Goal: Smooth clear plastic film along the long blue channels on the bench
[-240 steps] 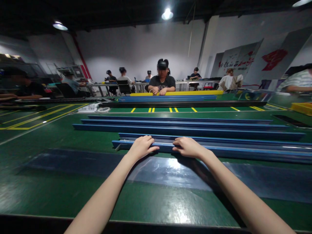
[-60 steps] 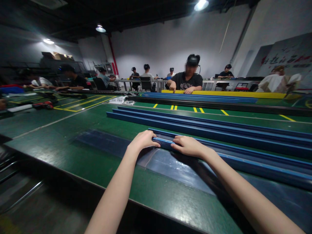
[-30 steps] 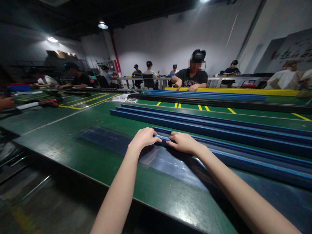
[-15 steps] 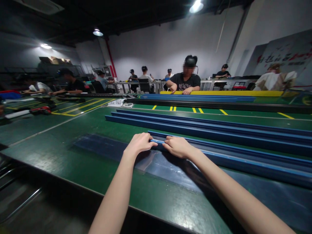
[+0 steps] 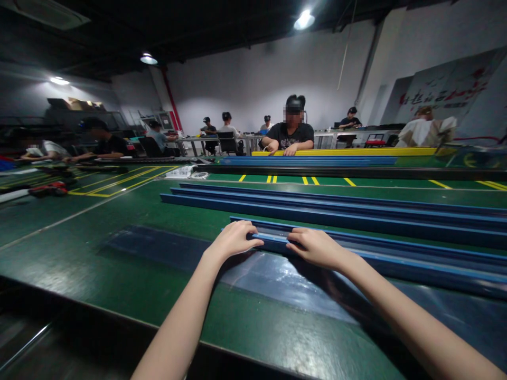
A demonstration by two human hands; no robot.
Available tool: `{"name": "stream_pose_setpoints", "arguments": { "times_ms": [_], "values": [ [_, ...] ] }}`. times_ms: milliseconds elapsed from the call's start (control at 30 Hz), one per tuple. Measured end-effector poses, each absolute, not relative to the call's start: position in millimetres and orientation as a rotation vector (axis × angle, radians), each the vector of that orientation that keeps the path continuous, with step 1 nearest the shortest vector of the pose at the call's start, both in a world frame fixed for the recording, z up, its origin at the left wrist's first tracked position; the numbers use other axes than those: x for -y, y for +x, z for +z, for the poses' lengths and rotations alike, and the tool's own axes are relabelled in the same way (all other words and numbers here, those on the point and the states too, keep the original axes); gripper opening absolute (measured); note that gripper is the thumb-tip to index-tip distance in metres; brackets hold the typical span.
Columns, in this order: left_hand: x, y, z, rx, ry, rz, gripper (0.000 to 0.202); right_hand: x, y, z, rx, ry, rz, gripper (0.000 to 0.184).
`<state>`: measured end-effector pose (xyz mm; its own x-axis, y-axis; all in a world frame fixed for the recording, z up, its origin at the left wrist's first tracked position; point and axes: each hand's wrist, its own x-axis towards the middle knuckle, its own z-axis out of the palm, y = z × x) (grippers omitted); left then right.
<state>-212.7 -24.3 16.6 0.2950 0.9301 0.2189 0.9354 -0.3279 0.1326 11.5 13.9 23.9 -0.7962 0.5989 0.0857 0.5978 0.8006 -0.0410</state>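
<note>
A long blue channel (image 5: 415, 270) with raised side walls lies across the table and runs out of view on the right. My left hand (image 5: 233, 240) grips its near wall close to the left end, thumb in front and fingers curled over the top. Farther along the same wall, my right hand (image 5: 319, 248) is closed with its fingers bent over the edge; its fingertips are partly hidden. A strip of light film runs along the near wall's top between the hands. Beneath the channel and my wrists lies a shiny clear sheet (image 5: 277, 274).
Beyond my channel lie more blue channels (image 5: 317, 208) and a long black bar (image 5: 356, 172) on the green table (image 5: 130, 269). A co-worker (image 5: 291, 137) across from me rests both hands on a yellow bar (image 5: 356, 152). A red tool (image 5: 49, 190) lies far left.
My right hand has slid rightward along the channel, widening the gap between my hands. The left hand keeps hold near the end. The whole view has shifted slightly.
</note>
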Motion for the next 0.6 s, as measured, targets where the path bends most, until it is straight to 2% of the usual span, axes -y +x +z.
{"name": "stream_pose_setpoints", "arguments": {
  "times_ms": [133, 267, 600],
  "values": [
    [23, -203, 11, 1.727, -2.564, -0.446, 0.020, -14, 36, 24, 2.874, -1.010, 0.025, 0.034],
    [22, -196, 9, 1.751, -2.595, -0.480, 0.023, -16, 63, 25, 2.853, -1.074, 0.047, 0.033],
    [18, -162, 12, 1.564, -2.637, -0.301, 0.028, -15, 95, 17, 2.832, -1.149, -0.049, 0.032]
  ]
}}
